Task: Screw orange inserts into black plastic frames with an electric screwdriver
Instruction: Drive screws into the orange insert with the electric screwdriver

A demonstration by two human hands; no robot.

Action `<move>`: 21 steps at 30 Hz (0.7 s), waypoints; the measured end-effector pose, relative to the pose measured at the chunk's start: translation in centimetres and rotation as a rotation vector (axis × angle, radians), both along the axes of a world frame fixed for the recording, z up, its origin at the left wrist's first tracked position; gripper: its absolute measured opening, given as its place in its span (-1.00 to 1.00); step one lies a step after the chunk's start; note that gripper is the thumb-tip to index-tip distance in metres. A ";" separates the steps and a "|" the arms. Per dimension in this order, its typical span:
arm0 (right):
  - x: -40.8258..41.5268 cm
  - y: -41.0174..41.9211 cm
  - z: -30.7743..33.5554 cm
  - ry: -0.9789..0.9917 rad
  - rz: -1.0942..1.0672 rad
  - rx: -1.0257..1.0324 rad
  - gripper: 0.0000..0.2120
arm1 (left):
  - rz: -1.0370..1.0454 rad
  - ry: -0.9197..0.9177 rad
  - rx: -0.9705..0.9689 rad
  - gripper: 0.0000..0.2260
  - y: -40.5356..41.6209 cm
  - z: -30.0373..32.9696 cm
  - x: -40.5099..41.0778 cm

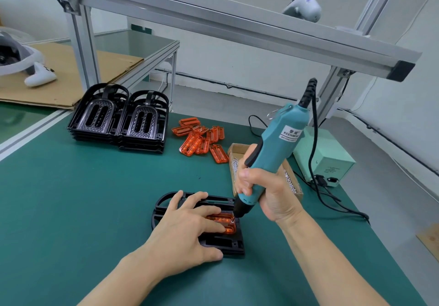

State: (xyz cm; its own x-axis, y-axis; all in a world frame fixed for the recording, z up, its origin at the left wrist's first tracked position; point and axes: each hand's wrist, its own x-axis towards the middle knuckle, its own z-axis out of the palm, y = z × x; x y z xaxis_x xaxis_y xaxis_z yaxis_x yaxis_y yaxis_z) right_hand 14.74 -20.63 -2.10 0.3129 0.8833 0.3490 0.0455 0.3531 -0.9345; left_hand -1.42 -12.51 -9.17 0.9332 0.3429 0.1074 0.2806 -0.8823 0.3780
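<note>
- The left hand is lying flat with straight fingers on a black plastic frame in the lower centre of the frame, pressing it onto the green tabletop.
- Its fingertips are resting on the orange insert that is sitting inside this frame.
- The right hand is grasping a teal electric screwdriver, fingers curled round its body, and is holding it tilted with the tip touching the insert's right end.
- Two stacks of black frames are standing at the upper left of the tabletop.
- A loose pile of orange inserts is lying just right of them.
- A cardboard box of screws is sitting behind the right hand, near a pale green power supply at the right.
</note>
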 end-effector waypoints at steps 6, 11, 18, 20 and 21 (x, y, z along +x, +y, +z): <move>0.7 -0.1 0.1 0.048 0.068 -0.035 -0.80 | 0.003 0.003 -0.002 -0.55 0.0 0.1 0.0; 1.5 -0.1 0.8 0.132 0.106 -0.086 -0.84 | 0.004 0.010 -0.006 -0.54 0.0 0.0 0.1; 1.3 0.0 1.4 0.097 0.137 -0.086 -0.88 | 0.006 0.014 -0.015 -0.54 0.2 0.0 0.1; 1.4 0.1 2.5 0.079 0.104 -0.051 -0.87 | 0.010 0.014 -0.016 -0.54 0.2 0.0 0.1; 1.6 0.1 3.2 0.085 0.066 -0.018 -0.85 | 0.012 0.013 -0.016 -0.54 0.2 0.0 0.1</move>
